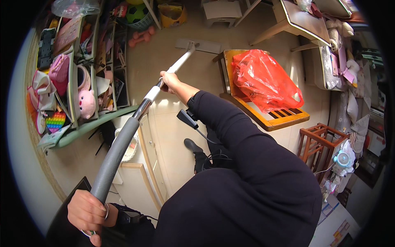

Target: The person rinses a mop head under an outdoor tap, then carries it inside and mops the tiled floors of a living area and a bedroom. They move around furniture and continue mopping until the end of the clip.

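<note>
A flat mop with a grey foam grip (pixel 117 156) and a white lower pole runs slantwise from the lower left to the far middle. Its flat pale head (pixel 209 46) lies on the tiled floor. My left hand (pixel 87 213) is closed round the top end of the grey grip. Farther down, my right hand (pixel 172 82) wraps round the white part of the pole, with that arm stretched forward. To the right of the mop stands a wooden chair (pixel 284 120) with a red plastic bag (pixel 263 80) on it.
Shelves full of toys and bags line the left, with a pink plush (pixel 87 103) on one. Pink dumbbells (pixel 142 36) and a ball basket (pixel 142 22) sit at the back. At right are a table (pixel 302 20), a brown wooden stool (pixel 321 142) and a small blue fan (pixel 342 158).
</note>
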Motion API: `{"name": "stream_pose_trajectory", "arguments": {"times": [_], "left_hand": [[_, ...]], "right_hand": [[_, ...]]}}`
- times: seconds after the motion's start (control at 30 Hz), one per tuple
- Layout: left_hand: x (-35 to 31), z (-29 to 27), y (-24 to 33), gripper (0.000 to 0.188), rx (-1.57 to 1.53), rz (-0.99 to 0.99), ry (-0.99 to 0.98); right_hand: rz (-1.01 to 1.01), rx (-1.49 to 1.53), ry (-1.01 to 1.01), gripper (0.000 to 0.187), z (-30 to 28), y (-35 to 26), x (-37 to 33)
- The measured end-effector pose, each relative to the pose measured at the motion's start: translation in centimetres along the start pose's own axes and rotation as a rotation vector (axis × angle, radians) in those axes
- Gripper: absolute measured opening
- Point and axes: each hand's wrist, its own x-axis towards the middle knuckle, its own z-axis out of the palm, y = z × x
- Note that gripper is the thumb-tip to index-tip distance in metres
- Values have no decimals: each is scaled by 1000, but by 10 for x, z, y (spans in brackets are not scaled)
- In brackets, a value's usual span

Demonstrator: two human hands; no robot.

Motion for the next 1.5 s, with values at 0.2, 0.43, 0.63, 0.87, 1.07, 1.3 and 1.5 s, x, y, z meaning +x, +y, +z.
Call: {"name": "stream_pose_trajectory", "arguments": {"times": [0.2,0.43,0.63,0.87,1.07,1.3,1.5], "left_hand": [[-56,35,69,24,82,-87,-51],[-120,83,163,30,-35,-22,69],[-110,89,255,26,-80,-191,-243],[-159,151,295,27,69,34,214],[-197,182,254,29,413,63,263],[-206,165,140,30,461,-362,-272],[-222,186,156,29,461,-41,-354]], "right_hand": [[60,-189,-161,22,25,80,-53],[216,-220,-356,26,5,206,-165],[408,-203,-415,25,-9,289,-275],[549,142,-205,19,9,293,-300],[169,-13,-326,16,44,232,-247],[97,139,-232,14,49,221,-90],[91,328,-234,9,30,290,-121]]}}
